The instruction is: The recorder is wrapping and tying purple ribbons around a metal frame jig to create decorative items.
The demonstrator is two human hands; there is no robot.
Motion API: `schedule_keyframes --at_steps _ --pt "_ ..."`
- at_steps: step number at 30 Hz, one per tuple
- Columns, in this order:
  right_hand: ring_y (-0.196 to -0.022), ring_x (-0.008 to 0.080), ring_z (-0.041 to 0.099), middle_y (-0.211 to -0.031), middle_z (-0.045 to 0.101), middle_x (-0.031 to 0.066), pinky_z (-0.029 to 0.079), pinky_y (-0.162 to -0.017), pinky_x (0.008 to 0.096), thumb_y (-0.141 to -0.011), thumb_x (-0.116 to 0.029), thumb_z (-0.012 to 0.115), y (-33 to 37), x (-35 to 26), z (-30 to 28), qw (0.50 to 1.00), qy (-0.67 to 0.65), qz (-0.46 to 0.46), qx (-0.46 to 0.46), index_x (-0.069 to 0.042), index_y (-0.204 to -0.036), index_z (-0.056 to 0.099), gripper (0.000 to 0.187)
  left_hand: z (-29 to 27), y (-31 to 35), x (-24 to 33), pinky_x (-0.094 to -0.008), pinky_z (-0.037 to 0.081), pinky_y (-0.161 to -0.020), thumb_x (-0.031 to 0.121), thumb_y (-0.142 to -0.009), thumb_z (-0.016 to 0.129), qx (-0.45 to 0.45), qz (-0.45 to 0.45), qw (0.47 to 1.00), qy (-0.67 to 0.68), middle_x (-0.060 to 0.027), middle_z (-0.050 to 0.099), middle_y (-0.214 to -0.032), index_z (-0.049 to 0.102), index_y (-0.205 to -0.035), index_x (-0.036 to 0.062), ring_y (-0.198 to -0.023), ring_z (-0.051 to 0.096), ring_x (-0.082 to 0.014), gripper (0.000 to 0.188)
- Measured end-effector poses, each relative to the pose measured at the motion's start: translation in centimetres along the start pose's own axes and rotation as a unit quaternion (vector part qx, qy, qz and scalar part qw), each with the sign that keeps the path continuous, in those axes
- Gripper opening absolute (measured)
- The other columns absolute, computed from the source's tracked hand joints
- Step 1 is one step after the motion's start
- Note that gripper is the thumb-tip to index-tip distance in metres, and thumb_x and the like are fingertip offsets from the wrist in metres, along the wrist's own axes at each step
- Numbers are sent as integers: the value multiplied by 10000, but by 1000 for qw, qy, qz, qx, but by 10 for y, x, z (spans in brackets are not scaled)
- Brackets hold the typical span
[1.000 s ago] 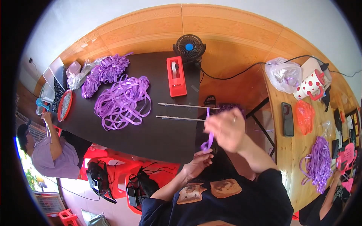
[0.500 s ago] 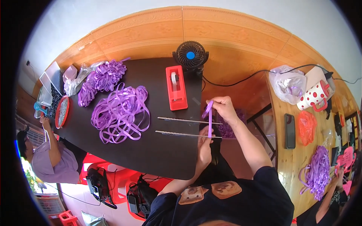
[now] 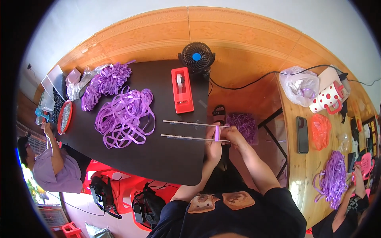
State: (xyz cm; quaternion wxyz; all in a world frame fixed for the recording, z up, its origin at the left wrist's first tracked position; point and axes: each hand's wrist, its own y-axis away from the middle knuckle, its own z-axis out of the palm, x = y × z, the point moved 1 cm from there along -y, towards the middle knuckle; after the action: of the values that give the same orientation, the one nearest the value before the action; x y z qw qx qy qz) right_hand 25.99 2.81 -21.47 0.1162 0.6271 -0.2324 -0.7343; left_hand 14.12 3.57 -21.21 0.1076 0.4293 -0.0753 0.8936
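Orange tiled flooring point(image 3: 238, 35) fills the upper part of the frame, and a black table point(image 3: 158, 158) occupies the centre left. A wooden bench point(image 3: 313, 158) runs down the right side; it bears a phone, a spotted mug and further purple ribbon. On the black table a loose heap of purple ribbon point(image 3: 125, 117) is recorded at centre left, with finished purple bows point(image 3: 107, 81) above it toward the upper left. A red tape dispenser point(image 3: 182, 90) stands at upper centre, just below a small black fan point(image 3: 196, 57).

Two thin rods point(image 3: 190, 131) lie side by side across the table's right edge, their right ends projecting beyond it. A short ribbon strip point(image 3: 217, 133) is seen looped upright across both rods near those ends, at centre frame. The left hand point(image 3: 213, 146) is held under the rods, fingers closed on the lower end of the strip. The right hand point(image 3: 235, 137) is just beside it, fingers pinched together on the same strip, as far as can be told.

The step in hand is judged to be winding ribbon round the rods. The next turn would call for even tension and the rods being kept parallel.
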Motion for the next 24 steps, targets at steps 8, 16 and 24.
schedule_keyframes --at_steps 8,16,24 --pt "-640 206 631 -694 639 131 484 -609 292 -794 -92 652 51 56 -36 903 214 -246 279 12 -862 675 127 -8 68 27 -258 426 -835 132 -940 533 17 -105 991 -81 -54 649 -877 640 -952 -7 -859 585 -118 176" --pt "-727 107 593 -781 630 48 464 -632 236 -876 -78 608 102 17 38 973 -88 -211 23 22 -871 656 112 -23 104 41 -216 436 -726 159 -949 536 -7 -177 978 -113 -35 657 -873 658 -969 16 -795 582 -90 190" --pt "-664 89 590 -755 647 50 463 -604 208 -900 -113 601 100 26 51 977 -145 -154 -26 1 -811 648 152 -42 118 56 -218 443 -622 199 -936 560 -28 -308 946 -100 -39 659 -878 660 -992 29 -748 597 -102 205"
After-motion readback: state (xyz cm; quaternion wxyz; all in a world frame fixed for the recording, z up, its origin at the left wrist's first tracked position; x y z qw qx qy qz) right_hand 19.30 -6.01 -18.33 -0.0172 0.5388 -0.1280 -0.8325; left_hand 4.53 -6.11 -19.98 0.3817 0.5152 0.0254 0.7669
